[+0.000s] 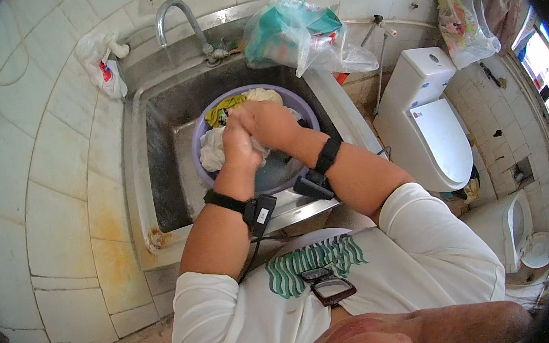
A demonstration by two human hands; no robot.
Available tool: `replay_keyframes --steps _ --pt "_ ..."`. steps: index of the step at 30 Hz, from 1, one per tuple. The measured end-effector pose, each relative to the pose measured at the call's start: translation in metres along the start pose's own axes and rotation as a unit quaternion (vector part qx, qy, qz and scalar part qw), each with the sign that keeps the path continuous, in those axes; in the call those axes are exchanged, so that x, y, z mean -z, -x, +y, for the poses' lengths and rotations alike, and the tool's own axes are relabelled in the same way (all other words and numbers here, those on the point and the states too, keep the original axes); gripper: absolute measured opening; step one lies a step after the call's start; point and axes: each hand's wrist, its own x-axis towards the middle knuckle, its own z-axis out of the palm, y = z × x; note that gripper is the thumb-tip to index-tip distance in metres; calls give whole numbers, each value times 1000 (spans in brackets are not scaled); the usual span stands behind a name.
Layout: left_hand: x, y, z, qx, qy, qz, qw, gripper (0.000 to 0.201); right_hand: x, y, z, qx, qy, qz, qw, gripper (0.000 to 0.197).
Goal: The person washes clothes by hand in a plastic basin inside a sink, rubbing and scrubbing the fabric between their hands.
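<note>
Both my hands meet over a purple basin that holds wet laundry and some water. My left hand is closed, its fingers against the right one. My right hand is also closed, knuckles up, and covers most of what lies between them. Whatever they grip is hidden. White cloth lies beside and below my left hand. Just beyond my fingers are a yellow-green cloth and a cream cloth.
The basin stands in a steel sink with a curved faucet at its back left. Plastic bags lie on the back right rim, and a white bag hangs at left. A toilet stands to the right.
</note>
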Motion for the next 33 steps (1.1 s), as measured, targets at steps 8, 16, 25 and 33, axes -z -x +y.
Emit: replay_keyframes --steps 8,16,25,33 --pt "11 -16 -2 22 4 -52 998 43 10 -6 12 4 -55 49 997 33" --pt "11 -13 8 -54 -42 -184 980 31 12 -19 63 -206 -533 117 813 33" --pt "22 -22 6 1 -124 -108 986 29 33 -24 60 -215 -737 100 632 25" --pt "13 -16 19 -199 -41 -30 979 19 24 -23 65 -207 -503 91 834 20"
